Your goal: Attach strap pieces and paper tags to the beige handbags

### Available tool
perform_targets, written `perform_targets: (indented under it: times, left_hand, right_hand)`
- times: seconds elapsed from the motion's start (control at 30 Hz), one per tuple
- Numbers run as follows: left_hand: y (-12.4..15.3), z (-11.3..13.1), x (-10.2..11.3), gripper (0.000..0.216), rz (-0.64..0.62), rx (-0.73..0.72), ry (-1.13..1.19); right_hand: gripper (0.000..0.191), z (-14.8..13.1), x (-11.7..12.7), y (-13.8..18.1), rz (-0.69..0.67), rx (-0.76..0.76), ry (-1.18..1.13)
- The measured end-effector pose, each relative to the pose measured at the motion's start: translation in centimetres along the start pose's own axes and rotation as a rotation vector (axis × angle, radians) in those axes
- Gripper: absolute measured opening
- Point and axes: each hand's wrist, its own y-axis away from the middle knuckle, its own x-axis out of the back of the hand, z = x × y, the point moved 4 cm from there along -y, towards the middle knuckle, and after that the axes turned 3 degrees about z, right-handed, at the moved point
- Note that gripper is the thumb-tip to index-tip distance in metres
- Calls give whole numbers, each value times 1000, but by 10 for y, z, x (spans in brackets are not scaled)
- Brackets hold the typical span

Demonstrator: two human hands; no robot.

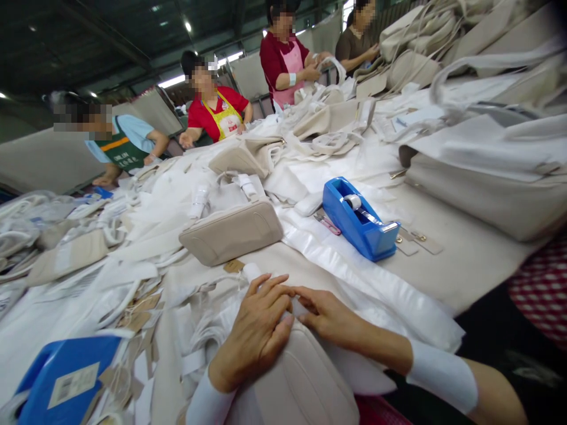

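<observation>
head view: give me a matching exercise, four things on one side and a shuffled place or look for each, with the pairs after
Things:
1. barcode label
2. pink snips
3. left hand
4. green apron

Matches:
A. beside the tape dispenser
B. on a blue item, lower left
C. crossed by an orange stripe
D. over the nearest beige bag

Pairs: 1-B, 2-A, 3-D, 4-C
</observation>
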Motion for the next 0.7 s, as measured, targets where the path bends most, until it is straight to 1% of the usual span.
perform_targets:
  times: [0.07, 0.1, 0.17, 0.2, 0.27, 0.3, 0.33, 0.4, 0.47, 0.57, 0.63, 0.7]
  left_hand:
    - [0, -1, -2, 21, -31, -3, -15]
    - [0, -1, -2, 22, -38, -6, -16]
    - [1, -1, -2, 21, -40, -12, -10]
    - [1, -1, -2, 21, -38, -15, -6]
    - [2, 0, -1, 21, -38, -18, 1]
    - [2, 0, -1, 21, -42, -16, 2]
    - [2, 0, 0, 20, -47, -16, 2]
    - [2, 0, 0, 20, -52, -14, -1]
    - [2, 0, 1, 20, -51, -14, -5]
    - [3, 1, 1, 22, -44, -24, -9]
    - [4, 1, 1, 22, -38, -29, -8]
    - [5, 1, 1, 21, -33, -30, -2]
  right_hand:
    - [40, -5, 15, 16, -59, 22, 26]
    - [39, -7, 24, 28, -63, 48, 65]
    - [46, -13, 43, 59, -64, 134, 194]
    - [53, -14, 50, 75, -73, 192, 275]
    - [69, -13, 54, 104, -144, 312, 439]
    - [72, -9, 51, 114, -169, 368, 517]
    - [70, -4, 47, 121, -183, 415, 588]
    - [58, 6, 35, 125, -166, 491, 688]
    - [48, 13, 27, 122, -115, 547, 721]
    - [48, 10, 26, 119, -56, 599, 733]
    - [51, 3, 30, 118, -60, 627, 744]
    - [49, -2, 33, 116, -73, 656, 696]
